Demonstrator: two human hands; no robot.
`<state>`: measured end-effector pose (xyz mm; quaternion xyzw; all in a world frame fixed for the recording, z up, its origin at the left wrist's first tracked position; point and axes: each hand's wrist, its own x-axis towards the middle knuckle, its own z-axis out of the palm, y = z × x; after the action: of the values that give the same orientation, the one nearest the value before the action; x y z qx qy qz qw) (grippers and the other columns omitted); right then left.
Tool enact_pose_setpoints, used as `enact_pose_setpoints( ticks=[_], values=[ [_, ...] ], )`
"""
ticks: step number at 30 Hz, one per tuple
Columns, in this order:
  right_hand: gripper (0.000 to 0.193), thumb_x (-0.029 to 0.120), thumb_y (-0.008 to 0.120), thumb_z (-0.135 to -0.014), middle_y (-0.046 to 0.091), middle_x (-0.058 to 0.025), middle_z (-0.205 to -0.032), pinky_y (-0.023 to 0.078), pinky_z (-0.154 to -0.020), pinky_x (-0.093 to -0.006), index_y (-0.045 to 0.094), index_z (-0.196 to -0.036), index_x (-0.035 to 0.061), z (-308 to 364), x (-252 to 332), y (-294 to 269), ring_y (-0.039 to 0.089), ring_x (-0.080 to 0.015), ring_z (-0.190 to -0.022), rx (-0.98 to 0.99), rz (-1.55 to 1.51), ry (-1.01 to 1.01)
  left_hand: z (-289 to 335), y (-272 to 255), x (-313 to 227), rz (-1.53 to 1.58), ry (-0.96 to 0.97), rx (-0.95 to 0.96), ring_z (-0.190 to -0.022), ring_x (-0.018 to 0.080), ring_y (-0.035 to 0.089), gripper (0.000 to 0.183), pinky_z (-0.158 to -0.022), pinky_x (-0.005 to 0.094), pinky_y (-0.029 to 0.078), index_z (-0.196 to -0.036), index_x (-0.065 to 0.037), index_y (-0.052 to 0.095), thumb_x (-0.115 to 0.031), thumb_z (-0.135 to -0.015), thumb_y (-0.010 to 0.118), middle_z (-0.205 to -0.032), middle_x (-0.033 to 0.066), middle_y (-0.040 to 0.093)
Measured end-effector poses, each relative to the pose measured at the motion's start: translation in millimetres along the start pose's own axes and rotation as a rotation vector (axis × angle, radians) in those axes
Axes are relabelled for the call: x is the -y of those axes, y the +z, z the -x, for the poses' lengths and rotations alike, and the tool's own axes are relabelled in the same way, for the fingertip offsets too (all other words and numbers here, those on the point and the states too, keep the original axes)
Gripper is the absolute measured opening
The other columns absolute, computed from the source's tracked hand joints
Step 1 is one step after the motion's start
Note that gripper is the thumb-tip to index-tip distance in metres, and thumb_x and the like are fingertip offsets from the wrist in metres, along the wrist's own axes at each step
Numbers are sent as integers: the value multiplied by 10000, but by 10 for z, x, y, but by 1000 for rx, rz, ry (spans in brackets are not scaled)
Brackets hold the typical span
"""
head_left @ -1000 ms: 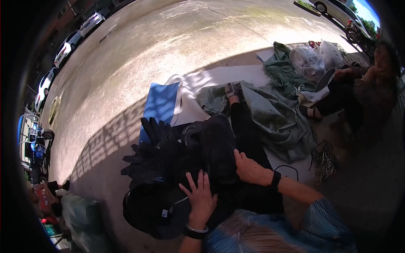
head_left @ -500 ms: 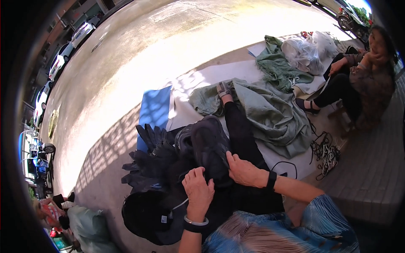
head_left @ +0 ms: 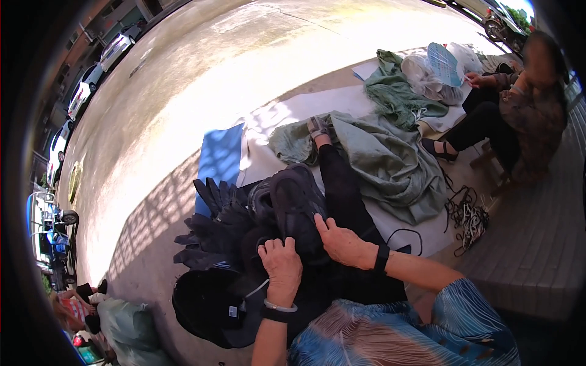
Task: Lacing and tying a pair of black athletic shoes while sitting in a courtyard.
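Observation:
A black fabric piece, rounded like a cap (head_left: 296, 195), lies across my lap. My left hand (head_left: 281, 263) is closed at its lower left edge, fingers curled; what they pinch is hidden. On its right side my right hand (head_left: 343, 241) presses with thumb and fingers, gripping the fabric edge. A thin white cord (head_left: 256, 288) runs beside my left wrist toward an upturned black cap (head_left: 204, 305) with a small white label inside. Left of my lap is a stack of dark, overlapping fabric pieces (head_left: 210, 235) with their tips fanned out.
Beyond my outstretched leg lies green cloth (head_left: 390, 161) on a white sheet, with a blue sheet (head_left: 218, 158) beside it. A tangle of cords (head_left: 467, 219) lies at right. A seated person (head_left: 531, 122) there holds a fan (head_left: 445, 64). A stuffed sack (head_left: 131, 326) stands lower left.
The seated person at right has raised a blue fan. Both my hands stay on the black piece with little movement; the whole view has shifted slightly.

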<state>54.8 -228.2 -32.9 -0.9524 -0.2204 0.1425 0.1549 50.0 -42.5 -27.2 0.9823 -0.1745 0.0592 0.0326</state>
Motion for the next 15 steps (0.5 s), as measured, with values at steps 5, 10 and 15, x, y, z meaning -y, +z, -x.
enact_pose_setpoints(
  ticks=[5,10,15],
  values=[
    [746,83,650,-725,473,-271,-1131,555,-619,-248,289,-1304,-217,39,-42,11,547,-235,-860,-127,62,-91,73,-247,111,501,-183,-42,-891,311,541,106,-872,433,361,-862,-51,534,-55,-774,593,-842,110,573],
    [745,65,631,-748,464,-274,-1093,555,-645,-311,248,-1339,-179,30,-44,7,598,-313,-819,-24,-28,-20,40,-422,209,848,-465,83,-550,217,592,69,-504,314,438,-884,-5,504,-48,-884,558,-631,128,569],
    [721,56,621,-767,458,-273,-1016,541,-702,-391,250,-1368,-89,30,-60,15,624,-392,-764,-93,-270,14,-24,-570,352,915,-589,20,-567,258,598,119,-550,342,447,-879,10,532,-100,-885,579,-621,155,567]
  ],
)
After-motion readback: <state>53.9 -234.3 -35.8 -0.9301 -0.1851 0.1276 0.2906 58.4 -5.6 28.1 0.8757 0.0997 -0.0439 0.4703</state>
